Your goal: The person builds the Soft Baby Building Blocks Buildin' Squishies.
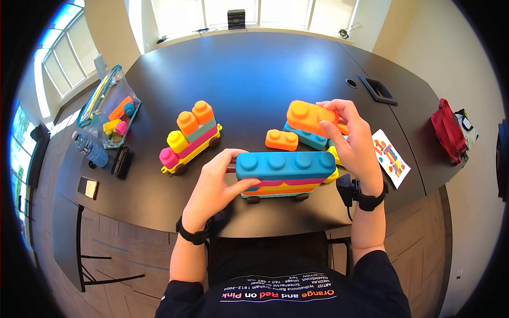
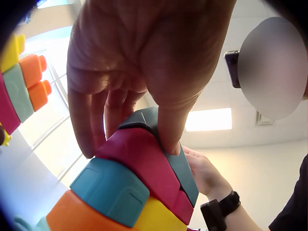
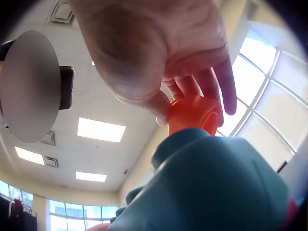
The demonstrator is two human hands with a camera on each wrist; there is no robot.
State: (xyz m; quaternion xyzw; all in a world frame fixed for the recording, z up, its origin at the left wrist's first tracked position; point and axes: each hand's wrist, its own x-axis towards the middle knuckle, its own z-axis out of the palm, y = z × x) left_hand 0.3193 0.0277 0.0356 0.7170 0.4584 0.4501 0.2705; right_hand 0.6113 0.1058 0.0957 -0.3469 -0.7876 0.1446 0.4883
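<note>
In front of the person stands a wheeled stack of building blocks [image 1: 286,188], layered in pink, yellow, orange and teal. A long blue block [image 1: 289,174] with a row of studs lies across its top. My left hand [image 1: 214,177] grips the stack's left end, thumb on the near side and fingers on the far side; the left wrist view shows the thumb pressed on the upper blocks. My right hand [image 1: 356,140] pinches an orange block [image 1: 305,117] by its right end, raised behind the stack. In the right wrist view this orange block [image 3: 190,115] shows just past the blue block [image 3: 216,183].
A block train [image 1: 192,146] stands to the left. Behind the stack lie a small orange block [image 1: 281,140] and another blue block [image 1: 306,138]. A picture card [image 1: 392,159] lies right. At far left are a clear bag [image 1: 110,100] of blocks, a bottle [image 1: 90,150] and a phone [image 1: 88,187].
</note>
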